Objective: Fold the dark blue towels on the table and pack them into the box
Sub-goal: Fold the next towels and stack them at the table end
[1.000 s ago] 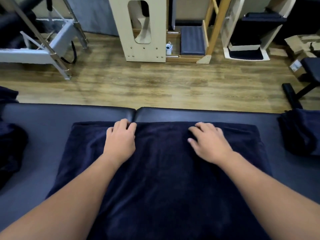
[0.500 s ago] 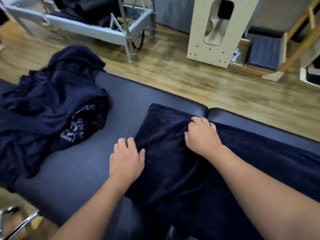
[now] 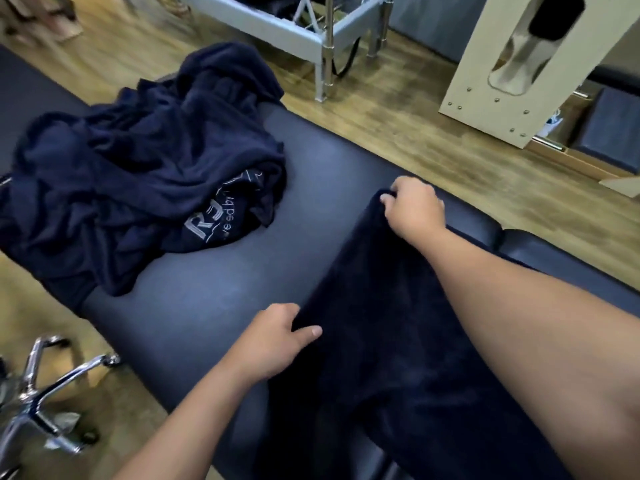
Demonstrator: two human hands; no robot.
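Now both hands' fingers pinch the towel (image 3: 398, 341) edge: left hand (image 3: 273, 341) near, right hand (image 3: 415, 209) far.

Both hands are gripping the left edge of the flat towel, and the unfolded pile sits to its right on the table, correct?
Not quite. The head view shows the pile to the left of the flat towel. The left hand and right hand do grip its left edge.

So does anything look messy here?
Yes. The pile of dark blue towels lies crumpled on the table, unfolded, with one edge drooping over the table's side. The towel under both hands lies flat.
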